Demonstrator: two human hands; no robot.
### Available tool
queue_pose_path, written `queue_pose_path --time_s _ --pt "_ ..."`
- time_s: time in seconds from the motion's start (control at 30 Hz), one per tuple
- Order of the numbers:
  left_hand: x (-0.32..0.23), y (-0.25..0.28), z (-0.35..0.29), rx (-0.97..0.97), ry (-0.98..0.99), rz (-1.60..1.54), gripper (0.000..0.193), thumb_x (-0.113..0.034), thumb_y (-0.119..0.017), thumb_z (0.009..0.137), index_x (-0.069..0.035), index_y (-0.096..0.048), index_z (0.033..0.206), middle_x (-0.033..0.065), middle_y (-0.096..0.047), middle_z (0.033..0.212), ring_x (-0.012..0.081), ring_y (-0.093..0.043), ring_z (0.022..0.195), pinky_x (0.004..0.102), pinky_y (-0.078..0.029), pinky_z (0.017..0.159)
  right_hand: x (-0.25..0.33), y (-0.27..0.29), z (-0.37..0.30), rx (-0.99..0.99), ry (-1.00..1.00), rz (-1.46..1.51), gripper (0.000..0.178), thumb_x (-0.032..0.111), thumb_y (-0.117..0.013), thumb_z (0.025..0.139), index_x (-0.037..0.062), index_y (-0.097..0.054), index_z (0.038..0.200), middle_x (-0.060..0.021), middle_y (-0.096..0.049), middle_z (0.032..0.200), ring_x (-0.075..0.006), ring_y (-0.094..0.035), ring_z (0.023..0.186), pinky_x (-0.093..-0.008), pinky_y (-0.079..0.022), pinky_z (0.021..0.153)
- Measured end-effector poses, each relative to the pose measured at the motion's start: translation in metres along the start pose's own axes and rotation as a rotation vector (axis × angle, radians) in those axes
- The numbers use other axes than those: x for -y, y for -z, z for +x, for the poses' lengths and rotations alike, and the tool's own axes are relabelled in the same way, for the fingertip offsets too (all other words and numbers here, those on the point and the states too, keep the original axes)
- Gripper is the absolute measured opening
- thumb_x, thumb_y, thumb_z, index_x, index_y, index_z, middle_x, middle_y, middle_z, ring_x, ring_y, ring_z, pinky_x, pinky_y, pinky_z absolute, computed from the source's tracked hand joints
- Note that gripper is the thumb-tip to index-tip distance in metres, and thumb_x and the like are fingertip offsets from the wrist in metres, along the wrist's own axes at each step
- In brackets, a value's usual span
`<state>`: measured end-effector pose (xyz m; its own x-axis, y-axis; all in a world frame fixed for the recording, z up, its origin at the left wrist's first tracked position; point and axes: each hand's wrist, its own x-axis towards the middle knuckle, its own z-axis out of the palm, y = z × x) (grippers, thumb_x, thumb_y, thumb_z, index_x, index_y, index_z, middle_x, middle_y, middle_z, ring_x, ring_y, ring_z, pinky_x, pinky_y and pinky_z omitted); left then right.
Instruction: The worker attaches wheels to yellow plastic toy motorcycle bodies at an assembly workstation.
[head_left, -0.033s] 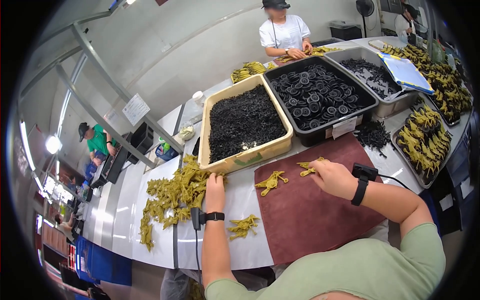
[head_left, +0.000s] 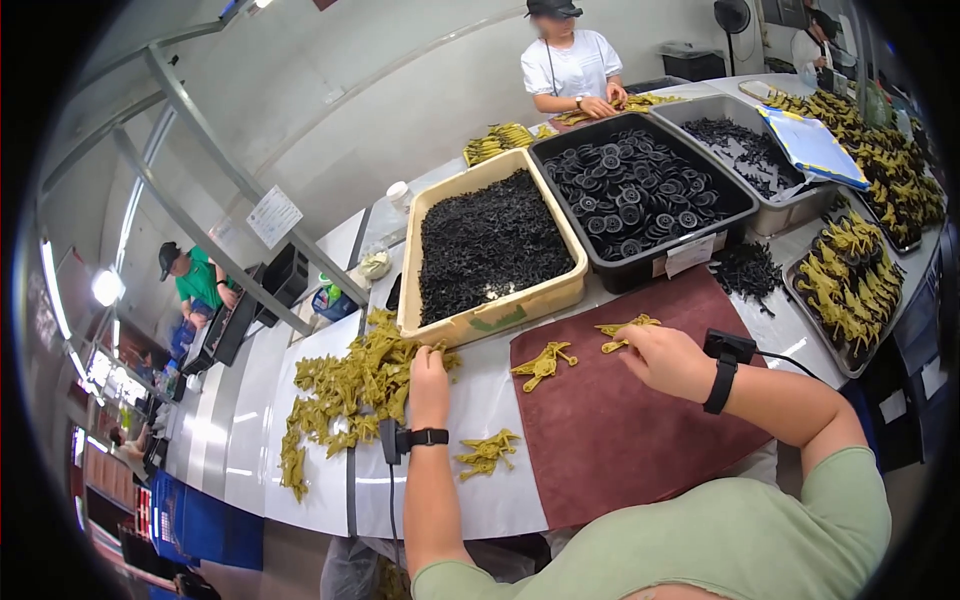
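My right hand (head_left: 672, 362) is over the dark red mat (head_left: 620, 440), its fingers closed on an olive-yellow plastic part (head_left: 628, 328) that lies low over the cloth. A second yellow plastic part (head_left: 543, 366) rests on the mat to its left. At the right edge of a heap of yellow plastic parts (head_left: 345, 385), my left hand (head_left: 430, 388) has its fingers bent together; what they hold is hidden. A few more yellow parts (head_left: 486, 455) lie on the white table between my left forearm and the mat.
Beyond my hands stand a cream tub (head_left: 520, 315) of small black pieces, a black tub (head_left: 680, 250) of black wheels and a grey tub (head_left: 790, 215). Loose black pieces (head_left: 748, 272) and a tray of yellow-black assemblies (head_left: 845, 285) are at right. A co-worker (head_left: 572, 65) works across the table.
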<state>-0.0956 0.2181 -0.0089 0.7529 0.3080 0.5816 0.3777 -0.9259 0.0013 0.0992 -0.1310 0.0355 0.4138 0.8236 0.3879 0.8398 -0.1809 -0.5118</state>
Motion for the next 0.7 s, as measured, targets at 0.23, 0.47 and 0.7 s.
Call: queue_pose_path --time_s 0.23,0.47,0.7 --pt "-0.100 0.080 -0.018 -0.262 0.632 -1.195 0.016 -0.002 -0.059 0.089 0.006 -0.057 0.103 0.0066 -0.060 0.088 0.0127 -0.058 0.070 0.0250 -0.047 0.063 0.038 -0.023 0.023 0.156 -0.100 0.700 0.025 0.017 -0.057 0.093 -0.0019 -0.058 0.110 -0.0124 -0.064 0.101 -0.0225 -0.062 0.094 -0.0328 -0.050 0.081" --pt "-0.167 0.079 -0.050 -0.183 0.671 -1.283 0.039 -0.005 -0.065 0.087 0.004 -0.047 0.120 0.0146 -0.061 0.106 0.0230 -0.062 0.094 0.0354 -0.050 0.081 0.045 -0.031 0.018 0.523 -0.278 1.218 0.016 0.015 -0.057 0.095 0.0009 -0.063 0.098 -0.0007 -0.063 0.084 -0.0063 -0.053 0.069 -0.0221 -0.046 0.063" --pt "-0.198 0.093 -0.028 -0.082 -0.388 -0.442 0.063 -0.039 -0.068 0.082 0.004 -0.051 0.125 0.0189 -0.057 0.114 0.0375 -0.055 0.104 0.0473 -0.043 0.093 0.047 -0.009 -0.015 0.541 -0.414 1.317 0.016 0.019 -0.057 0.095 0.0030 -0.060 0.095 0.0001 -0.059 0.079 -0.0070 -0.052 0.067 -0.0216 -0.044 0.061"
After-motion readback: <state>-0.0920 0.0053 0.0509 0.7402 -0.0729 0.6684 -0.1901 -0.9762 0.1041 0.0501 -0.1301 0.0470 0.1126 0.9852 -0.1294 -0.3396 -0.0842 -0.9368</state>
